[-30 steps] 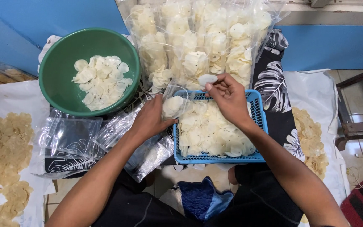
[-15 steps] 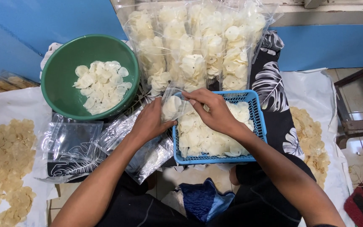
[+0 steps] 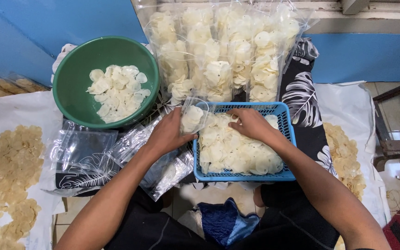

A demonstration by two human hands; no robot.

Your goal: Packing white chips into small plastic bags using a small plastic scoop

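Note:
My left hand (image 3: 168,133) holds a small clear plastic bag (image 3: 193,115) with a few pale round crackers in it, at the left rim of a blue plastic basket (image 3: 285,121). The basket is full of pale crackers (image 3: 228,150). My right hand (image 3: 251,124) lies palm down on the crackers at the basket's far side, fingers curled among them; whether it grips any is hidden.
A green bowl (image 3: 72,81) with crackers stands at the far left. Several filled clear bags (image 3: 223,53) lean against the blue wall behind the basket. Empty clear bags (image 3: 86,150) lie at the near left. Loose yellowish crackers (image 3: 5,176) spread on white sheets left and right (image 3: 346,157).
My right hand has dropped from the bag's mouth down into the basket's crackers. The left hand still holds the bag in about the same place.

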